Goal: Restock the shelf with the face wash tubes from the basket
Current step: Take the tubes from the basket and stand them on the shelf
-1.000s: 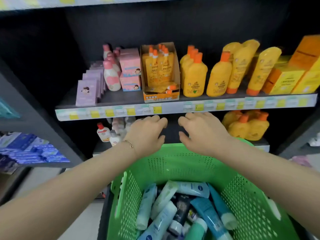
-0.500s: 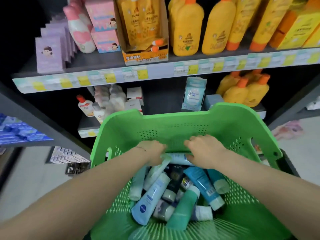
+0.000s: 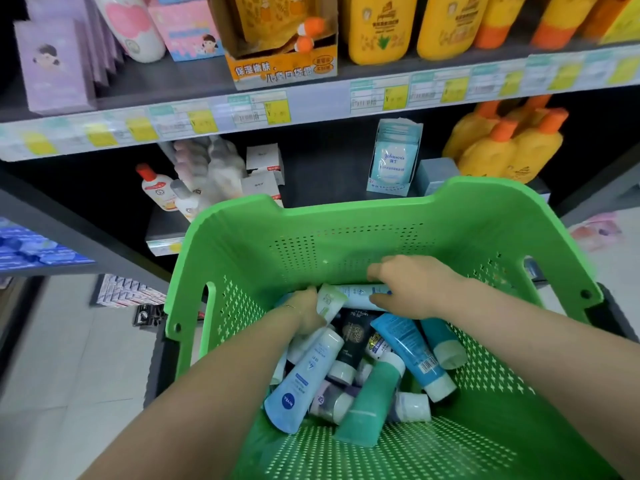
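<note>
A dark shelf (image 3: 194,81) edged with yellow price tags stands over a pale tiled floor (image 3: 69,358). A lower shelf (image 3: 322,188) lies just behind the green basket (image 3: 346,211), whose tall far wall stands between it and the hands. An orange carton (image 3: 284,69) up top bears Chinese print, with yellow bottles (image 3: 374,26) beside it. Packets (image 3: 393,161) reading Johnson's stand on the lower shelf. The tubes (image 3: 370,403) lie heaped in the basket bottom, and one blue tube (image 3: 304,379) reads Nivea. The right hand (image 3: 412,289) curls thumb and fingers round a white tube (image 3: 360,293) lying crosswise by the far wall. The left hand (image 3: 308,313) reaches into the heap beside a green tube (image 3: 329,301). Its fingers are hidden, so I cannot tell its grip, though it may hold that one.
</note>
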`<state>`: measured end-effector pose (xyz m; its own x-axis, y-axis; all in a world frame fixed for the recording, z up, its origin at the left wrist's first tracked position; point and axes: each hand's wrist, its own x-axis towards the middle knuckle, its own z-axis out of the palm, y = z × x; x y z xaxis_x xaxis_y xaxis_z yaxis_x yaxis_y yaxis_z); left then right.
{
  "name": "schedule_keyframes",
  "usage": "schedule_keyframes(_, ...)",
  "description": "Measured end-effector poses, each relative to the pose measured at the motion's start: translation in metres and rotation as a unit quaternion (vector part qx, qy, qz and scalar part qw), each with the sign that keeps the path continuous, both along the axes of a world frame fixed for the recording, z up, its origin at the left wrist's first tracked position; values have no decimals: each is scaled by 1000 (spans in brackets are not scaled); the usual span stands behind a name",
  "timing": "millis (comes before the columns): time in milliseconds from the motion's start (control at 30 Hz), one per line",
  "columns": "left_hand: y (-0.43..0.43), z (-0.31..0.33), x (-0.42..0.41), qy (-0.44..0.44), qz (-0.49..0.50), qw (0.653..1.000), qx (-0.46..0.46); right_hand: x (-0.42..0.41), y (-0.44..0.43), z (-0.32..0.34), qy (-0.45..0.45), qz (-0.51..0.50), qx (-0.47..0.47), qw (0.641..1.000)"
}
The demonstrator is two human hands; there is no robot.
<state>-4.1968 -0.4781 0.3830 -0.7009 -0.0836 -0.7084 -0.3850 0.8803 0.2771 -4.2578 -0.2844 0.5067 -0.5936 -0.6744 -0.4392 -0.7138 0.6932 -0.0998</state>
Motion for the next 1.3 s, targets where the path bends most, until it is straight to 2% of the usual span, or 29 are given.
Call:
schedule_keyframes(300, 5, 10, -8, 3, 23, 1000, 17, -4, 2, 2, -22, -32, -4, 999)
schedule_keyframes(533, 14, 45, -19, 38, -106, 993, -22, -9, 6, 1, -39, -75, -20, 996)
schedule_keyframes(700, 22, 89, -26, 110, -110, 987, 40, -13, 10, 9, -69, -120, -53, 989)
schedule_keyframes(800, 23, 116, -30, 148, -74, 981, 103, -15, 11, 16, -109, -134, -81, 982)
schedule_keyframes(867, 21, 132, -32, 164, -29, 972, 164, -15, 13, 21, -142, -136, -118, 973)
schedule_keyframes(1000, 16, 167, -33, 202, 24, 943, 262, -7, 13, 42, -215, -161, -253, 929)
schedule_keyframes(1200, 8, 220, -39, 279, 33, 911, 301, -5, 8, 78, -248, -183, -388, 869)
schedule_keyframes(1300, 2, 246, -40, 308, 35, 893, 325, -8, 4, 108, -221, -162, -405, 872)
